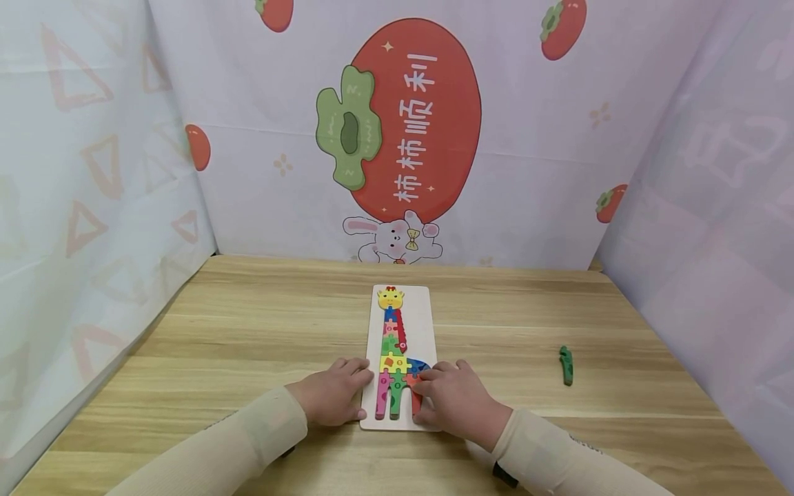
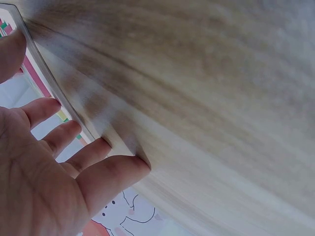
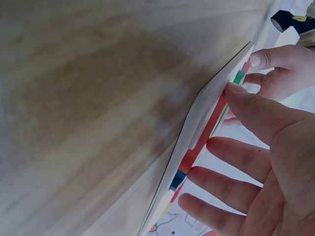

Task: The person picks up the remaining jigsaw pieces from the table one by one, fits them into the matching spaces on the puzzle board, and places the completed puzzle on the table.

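Observation:
A wooden giraffe puzzle on a pale board lies upright before me, its numbered colored pieces set in. My left hand rests at the board's left edge, its thumb near the lower corner and its fingers spread along the side, as the left wrist view also shows. On the right, my right hand touches the red leg piece, with thumb at the leg's lower end and fairly straight fingers toward its upper end. Those fingers partly cover the blue rump piece. The yellow head sits at the top.
A loose green puzzle piece lies on the wooden table, off to the right of the board. Printed cloth walls stand along the back and both sides of the table.

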Demonstrator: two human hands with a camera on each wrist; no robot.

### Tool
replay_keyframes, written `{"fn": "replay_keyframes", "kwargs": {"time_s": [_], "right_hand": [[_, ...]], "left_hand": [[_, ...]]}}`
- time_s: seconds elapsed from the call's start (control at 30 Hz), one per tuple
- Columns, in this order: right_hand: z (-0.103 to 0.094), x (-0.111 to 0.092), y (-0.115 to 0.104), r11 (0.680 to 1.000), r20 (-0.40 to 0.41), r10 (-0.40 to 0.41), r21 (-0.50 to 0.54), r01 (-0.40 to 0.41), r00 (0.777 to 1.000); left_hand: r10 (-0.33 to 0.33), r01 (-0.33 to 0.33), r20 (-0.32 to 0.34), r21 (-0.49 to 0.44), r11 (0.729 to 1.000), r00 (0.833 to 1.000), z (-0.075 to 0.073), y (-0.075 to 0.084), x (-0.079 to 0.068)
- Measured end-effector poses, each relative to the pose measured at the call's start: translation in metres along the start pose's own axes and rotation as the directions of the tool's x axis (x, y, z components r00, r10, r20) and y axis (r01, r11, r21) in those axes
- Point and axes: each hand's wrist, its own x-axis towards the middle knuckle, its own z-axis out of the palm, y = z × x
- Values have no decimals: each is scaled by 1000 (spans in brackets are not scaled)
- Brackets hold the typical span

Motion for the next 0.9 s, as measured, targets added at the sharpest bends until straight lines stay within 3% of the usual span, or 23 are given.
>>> {"fn": "replay_keyframes", "kwargs": {"time_s": [0.6, 0.9], "right_hand": [[-1, -2, 1, 994, 39, 45, 99, -49, 998], [-2, -4, 6, 992, -33, 19, 124, -15, 999]], "left_hand": [[-12, 12, 5, 4, 1000, 1000, 1, 0, 0], [-14, 14, 10, -4, 1000, 1000, 0, 0, 0]]}}
